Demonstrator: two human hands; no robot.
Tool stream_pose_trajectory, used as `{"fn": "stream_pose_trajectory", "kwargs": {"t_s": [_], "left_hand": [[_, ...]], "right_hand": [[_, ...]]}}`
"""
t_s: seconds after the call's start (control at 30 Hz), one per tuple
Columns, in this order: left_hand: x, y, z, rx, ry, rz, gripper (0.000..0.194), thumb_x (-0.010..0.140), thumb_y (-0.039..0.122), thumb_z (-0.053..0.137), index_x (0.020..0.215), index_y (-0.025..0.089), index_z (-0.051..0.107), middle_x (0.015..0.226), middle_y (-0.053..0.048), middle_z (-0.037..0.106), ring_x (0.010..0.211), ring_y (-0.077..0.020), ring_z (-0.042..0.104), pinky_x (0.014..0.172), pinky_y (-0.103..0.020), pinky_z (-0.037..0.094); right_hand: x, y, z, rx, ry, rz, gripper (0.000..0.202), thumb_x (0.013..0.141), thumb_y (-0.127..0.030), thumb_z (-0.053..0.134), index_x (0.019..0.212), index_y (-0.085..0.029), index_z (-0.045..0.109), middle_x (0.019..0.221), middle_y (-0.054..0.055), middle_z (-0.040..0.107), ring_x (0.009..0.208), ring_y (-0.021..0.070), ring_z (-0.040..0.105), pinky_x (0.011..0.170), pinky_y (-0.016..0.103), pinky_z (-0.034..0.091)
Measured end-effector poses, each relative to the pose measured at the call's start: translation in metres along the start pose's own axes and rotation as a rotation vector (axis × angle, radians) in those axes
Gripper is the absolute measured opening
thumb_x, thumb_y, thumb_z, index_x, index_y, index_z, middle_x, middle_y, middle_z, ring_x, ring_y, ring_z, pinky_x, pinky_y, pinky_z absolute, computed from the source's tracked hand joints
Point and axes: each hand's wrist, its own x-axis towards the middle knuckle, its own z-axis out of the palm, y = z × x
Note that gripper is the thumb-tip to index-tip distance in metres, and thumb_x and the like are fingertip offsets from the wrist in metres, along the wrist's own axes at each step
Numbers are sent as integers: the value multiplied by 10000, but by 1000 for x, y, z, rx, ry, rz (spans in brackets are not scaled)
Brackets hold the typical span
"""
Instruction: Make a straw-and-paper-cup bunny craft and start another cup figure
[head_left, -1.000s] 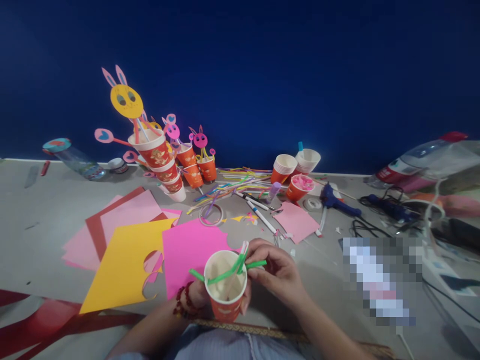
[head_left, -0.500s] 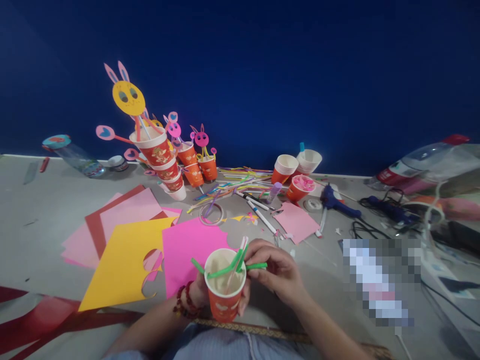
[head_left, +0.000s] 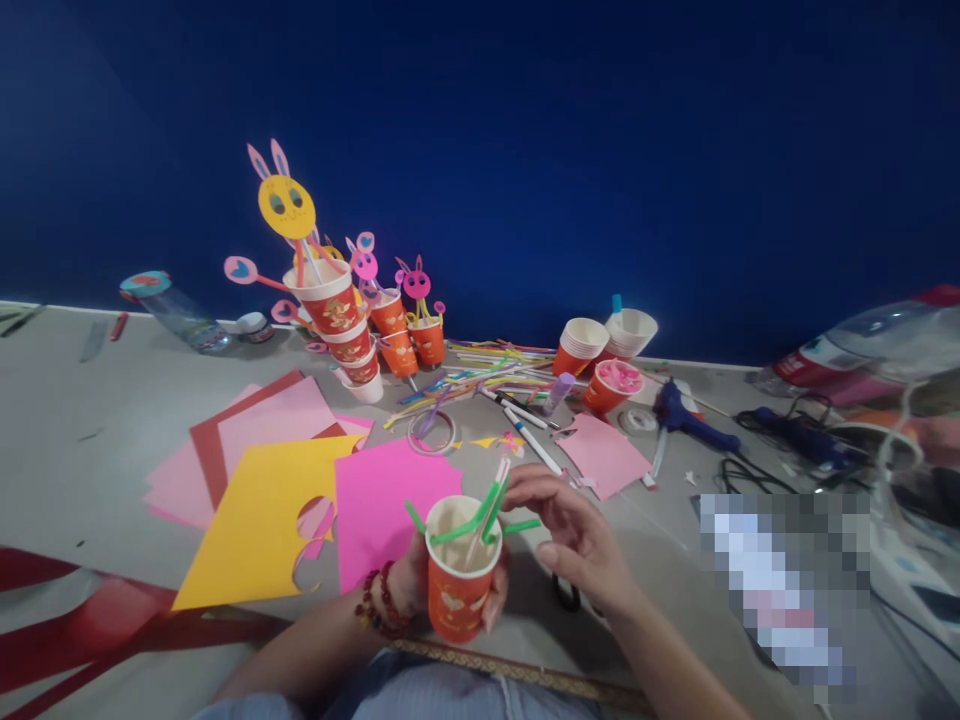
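Observation:
A red paper cup (head_left: 459, 605) with a white inside is held upright in my left hand (head_left: 409, 580), whose fingers wrap round its back to the right side. Green pipe cleaners (head_left: 459, 533) cross the cup's mouth, with an end sticking out through the wall on each side. Pale straws (head_left: 501, 475) stand up inside the cup beside them. Just right of the cup is my right hand (head_left: 574, 540), its thumb and fingers apart and nothing between them. Its fingertips hover close to the tops of the straws; whether they touch I cannot tell.
Yellow paper (head_left: 247, 530) and magenta paper (head_left: 390, 500) lie at left. Behind them stand stacked cups with rabbit faces (head_left: 286, 207). Loose pipe cleaners (head_left: 487, 375), stacked cups (head_left: 579, 345) and a blue glue gun (head_left: 690, 420) with cords lie further back. One device at right is pixelated.
My right hand has let go of the green pipe cleaner end at the cup's right side and opened. The whole view has shifted slightly.

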Motion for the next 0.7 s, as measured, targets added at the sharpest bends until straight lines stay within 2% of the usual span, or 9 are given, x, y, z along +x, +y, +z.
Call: {"fn": "stream_pose_trajectory", "kwargs": {"t_s": [0.1, 0.2, 0.27, 0.37, 0.47, 0.63, 0.7], "left_hand": [[0, 1, 7, 12, 15, -6, 992, 560, 976, 538, 1004, 101, 684, 751, -63, 669, 496, -126, 544, 457, -237, 395], [-2, 3, 11, 24, -17, -95, 915, 634, 942, 518, 900, 84, 692, 652, -63, 633, 502, -135, 544, 472, -237, 399], [-3, 4, 8, -17, -48, -149, 870, 685, 903, 517, 944, 91, 689, 680, -72, 651, 514, -148, 570, 484, -244, 415], [-2, 2, 0, -55, -91, -224, 823, 727, 837, 550, 1114, 119, 664, 727, -63, 680, 485, -171, 597, 496, -281, 445], [-1, 0, -8, -21, -114, -379, 773, 786, 774, 531, 1155, 108, 663, 665, -58, 676, 442, -194, 597, 510, -319, 459], [1, 3, -7, 12, -120, -594, 722, 802, 773, 447, 944, 116, 712, 677, -87, 692, 521, -259, 667, 565, -401, 514], [3, 4, -4, 110, -99, -524, 723, 783, 777, 459, 846, 106, 721, 632, -101, 687, 495, -278, 668, 536, -424, 514]], "right_hand": [[0, 0, -6, 44, -11, 26, 365, 922, -524, 661, 1181, -271, 706, 1206, 98, 608, 1181, 274, 547, 1002, 370, 472], [2, 4, -6, 111, -33, 66, 285, 973, -475, 600, 1133, -273, 725, 1141, 83, 635, 1110, 257, 591, 967, 362, 482], [7, 6, -5, 118, -64, 101, 249, 987, -430, 597, 1108, -265, 738, 1103, 78, 650, 1056, 243, 615, 935, 354, 492], [20, 3, 0, 93, -135, 120, 270, 957, -450, 652, 1081, -231, 750, 1076, 85, 670, 1019, 233, 628, 899, 340, 498], [37, -6, 7, 39, -251, 129, 287, 906, -454, 723, 1028, -197, 756, 1036, 85, 693, 991, 224, 642, 892, 335, 494], [56, -14, 25, -2, -472, 214, 298, 863, -449, 760, 953, -165, 755, 951, 65, 721, 885, 194, 664, 842, 316, 515], [59, -11, 30, 14, -496, 228, 308, 852, -465, 760, 900, -161, 750, 891, 49, 714, 836, 183, 658, 820, 307, 513]]}}
